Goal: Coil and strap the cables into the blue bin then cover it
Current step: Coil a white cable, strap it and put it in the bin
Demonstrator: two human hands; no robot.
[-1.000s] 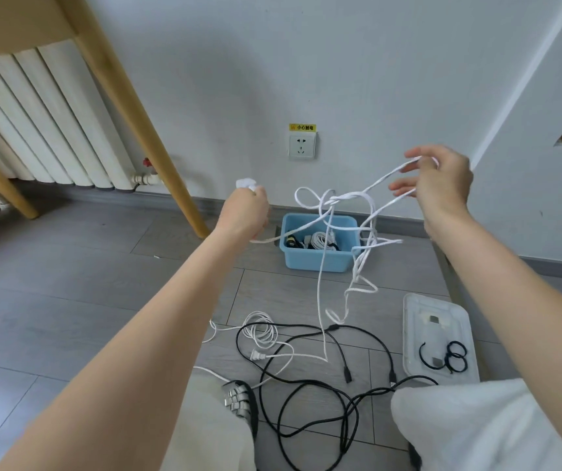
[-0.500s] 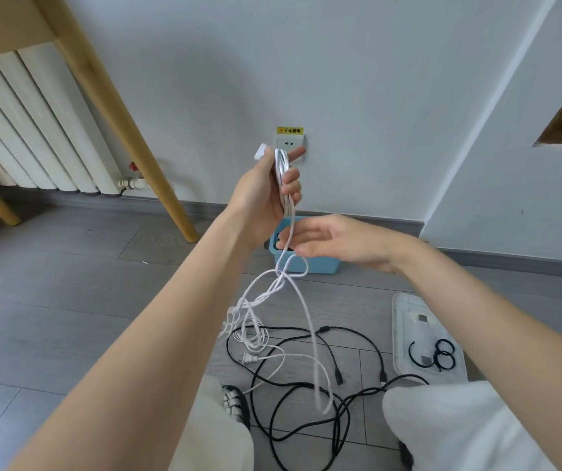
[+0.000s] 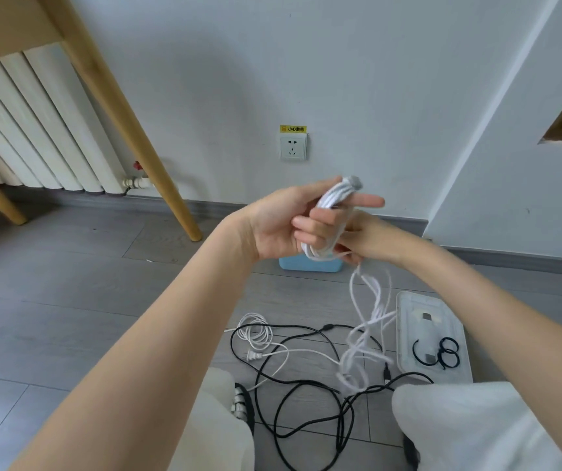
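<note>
A: Head view. Containers first?

B: Two. The blue bin (image 3: 310,265) stands on the floor (image 3: 69,283) by the wall, mostly hidden behind the hands; only its lower front wall shows, so its contents cannot be told. The clear lid (image 3: 408,302) lies flat on the floor to the right of the loose cables, well apart from the bin. On it: black strap rings (image 3: 447,351), one open C-shape and two closed loops touching each other, plus two small grey pieces too small to identify.

A: Grip state, left?

B: The left hand (image 3: 283,220) has its fingers curled round a bundle of folded white cable (image 3: 332,202), held above and in front of the bin. The index finger points out straight past the bundle; a grey plug end sticks out at the top.

A: Right?

B: The right hand (image 3: 366,241) sits just behind the left, touching the bundle's lower loops. Fingers mostly hidden; cannot tell whether it pinches the cable. The cable's free tail hangs below in blurred loops down to the floor.

A: Cable count?

B: One white cable in hand. On the floor, a second white cable (image 3: 255,334), partly coiled, with a two-pin plug. The black cable (image 3: 306,396) is a tangle; number of strands unclear.

A: Other items?

B: One wall socket (image 3: 293,147) with a yellow label, one white radiator (image 3: 35,130), wooden legs (image 3: 126,130) at left.
</note>
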